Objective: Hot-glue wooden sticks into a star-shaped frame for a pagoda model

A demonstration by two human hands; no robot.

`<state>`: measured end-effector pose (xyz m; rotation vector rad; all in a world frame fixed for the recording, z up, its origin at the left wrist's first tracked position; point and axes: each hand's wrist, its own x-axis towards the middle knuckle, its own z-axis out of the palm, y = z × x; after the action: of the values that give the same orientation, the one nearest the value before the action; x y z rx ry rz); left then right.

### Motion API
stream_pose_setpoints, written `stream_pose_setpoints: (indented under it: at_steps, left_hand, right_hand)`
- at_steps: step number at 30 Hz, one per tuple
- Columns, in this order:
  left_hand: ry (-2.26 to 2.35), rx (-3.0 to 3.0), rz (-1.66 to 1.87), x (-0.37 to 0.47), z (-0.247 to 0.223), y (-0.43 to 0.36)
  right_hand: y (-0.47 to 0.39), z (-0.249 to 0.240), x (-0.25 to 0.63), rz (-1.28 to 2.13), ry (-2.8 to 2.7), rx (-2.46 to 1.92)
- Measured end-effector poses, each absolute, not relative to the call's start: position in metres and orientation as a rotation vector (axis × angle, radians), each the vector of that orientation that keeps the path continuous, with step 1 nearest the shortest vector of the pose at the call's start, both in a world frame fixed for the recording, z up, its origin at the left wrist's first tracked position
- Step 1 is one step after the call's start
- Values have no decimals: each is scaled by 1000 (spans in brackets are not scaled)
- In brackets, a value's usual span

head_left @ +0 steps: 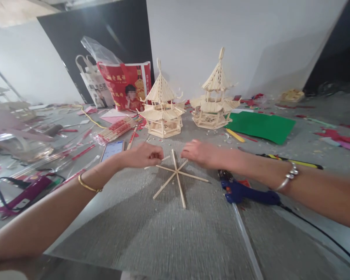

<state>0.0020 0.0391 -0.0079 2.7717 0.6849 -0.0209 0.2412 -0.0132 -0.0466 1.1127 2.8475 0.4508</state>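
Thin wooden sticks cross at one centre and form a star [176,172] lying on the grey table. My left hand [149,154] is at the star's upper left, fingers curled and closed around a short wooden stick [166,158]. On the upper right, my right hand [193,152] hovers by the end of one arm of the star, its fingers bent together and slightly blurred; whether they pinch anything is too small to tell. Behind the hands stand two wooden-stick pavilions, one left of centre [163,109] and one to its right [214,99].
A blue glue gun [251,192] with a clear glue stick and black cable lies at the right. Green sheet [259,125] and yellow-black cutter [291,160] lie beyond. Leftward are a phone [112,149], packaged sticks [115,130], a purple tool [25,196] and a red bag [125,85].
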Motion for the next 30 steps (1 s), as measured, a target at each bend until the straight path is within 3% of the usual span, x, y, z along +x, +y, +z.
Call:
stream_pose_setpoints:
  at_steps: [13,19,25,30]
  left_hand:
    - [489,2877,81,38,-12,87]
    - [393,2814,-229,26,-6,68]
    - [344,2853,-243,32,-9,60]
    - [307,2853,-281,36,-13,62]
  right_hand:
    - [-125,-42,261,453,2951,1387]
    - [-155,-48,275,403,2989,1672]
    - [-191,-61,283,637,3006,1738]
    - [-220,-85,303,539,2763,1999]
